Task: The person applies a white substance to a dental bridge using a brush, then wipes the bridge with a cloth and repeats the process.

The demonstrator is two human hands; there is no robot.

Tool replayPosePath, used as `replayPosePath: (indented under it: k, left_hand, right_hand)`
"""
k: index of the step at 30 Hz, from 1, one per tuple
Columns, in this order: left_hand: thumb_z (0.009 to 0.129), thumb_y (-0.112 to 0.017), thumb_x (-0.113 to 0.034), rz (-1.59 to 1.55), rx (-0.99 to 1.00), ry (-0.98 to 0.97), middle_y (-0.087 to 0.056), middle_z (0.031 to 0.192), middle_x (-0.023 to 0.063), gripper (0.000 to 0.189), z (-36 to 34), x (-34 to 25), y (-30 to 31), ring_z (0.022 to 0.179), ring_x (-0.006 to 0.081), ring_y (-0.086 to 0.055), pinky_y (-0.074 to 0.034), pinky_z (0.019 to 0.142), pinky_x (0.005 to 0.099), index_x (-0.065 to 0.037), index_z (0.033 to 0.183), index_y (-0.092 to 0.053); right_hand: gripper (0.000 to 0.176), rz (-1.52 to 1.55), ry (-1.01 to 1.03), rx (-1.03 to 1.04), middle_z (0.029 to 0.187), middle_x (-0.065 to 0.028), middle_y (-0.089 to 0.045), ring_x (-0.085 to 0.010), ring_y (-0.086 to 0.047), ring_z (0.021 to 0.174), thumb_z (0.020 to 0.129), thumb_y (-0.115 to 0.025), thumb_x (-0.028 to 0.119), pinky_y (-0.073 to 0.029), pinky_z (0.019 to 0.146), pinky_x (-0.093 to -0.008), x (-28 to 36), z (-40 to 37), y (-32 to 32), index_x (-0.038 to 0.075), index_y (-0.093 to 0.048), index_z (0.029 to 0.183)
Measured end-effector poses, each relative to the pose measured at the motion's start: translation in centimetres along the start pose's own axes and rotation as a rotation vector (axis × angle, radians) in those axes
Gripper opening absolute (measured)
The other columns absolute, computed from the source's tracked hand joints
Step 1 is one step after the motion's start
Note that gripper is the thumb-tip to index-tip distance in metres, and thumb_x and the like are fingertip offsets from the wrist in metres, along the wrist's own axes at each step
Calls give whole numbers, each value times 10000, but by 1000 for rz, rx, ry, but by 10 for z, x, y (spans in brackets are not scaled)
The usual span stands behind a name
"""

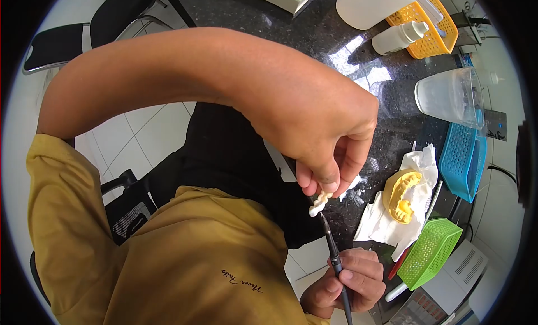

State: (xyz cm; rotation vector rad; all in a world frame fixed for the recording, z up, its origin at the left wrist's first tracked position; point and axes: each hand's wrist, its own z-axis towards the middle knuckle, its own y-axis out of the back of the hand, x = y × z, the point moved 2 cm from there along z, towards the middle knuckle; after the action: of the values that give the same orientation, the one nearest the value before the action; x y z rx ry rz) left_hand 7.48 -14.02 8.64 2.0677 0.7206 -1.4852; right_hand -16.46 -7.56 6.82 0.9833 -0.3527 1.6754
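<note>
My left hand (328,131) reaches in from the top of the view, thumb and fingers pinched on a short row of tooth-coloured dental crowns (320,204). A thin dark-handled brush (333,252) is gripped in my right hand (350,283), lower down. Its tip points up and lies right at the lower end of the crowns. To the right, a yellow dental cast (401,196) rests on a crumpled white paper towel (374,221). Some white residue (352,191) shows on the dark countertop behind my left fingertips.
Along the counter's far side stand a clear plastic cup (445,95), a blue basket (457,159) and a green basket (431,252). A white bottle (397,38), a larger jug (370,5) and a yellow basket (437,36) are at the top right. Black chairs (120,14) stand top left.
</note>
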Motion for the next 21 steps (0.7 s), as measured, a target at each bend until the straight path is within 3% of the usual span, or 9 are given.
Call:
replayPosePath:
  k: [21]
  left_hand:
    - [794,-594,-21,22,-19,5,-685,738,122,135,0,1,0,693,151,-681,-542,649,260,69,856,-674]
  right_hand:
    - [244,-29,-46,92,719,-107,-587,-183,-583,540,639,-717,6,-505,461,-250,1,2,1,-7,-581,842]
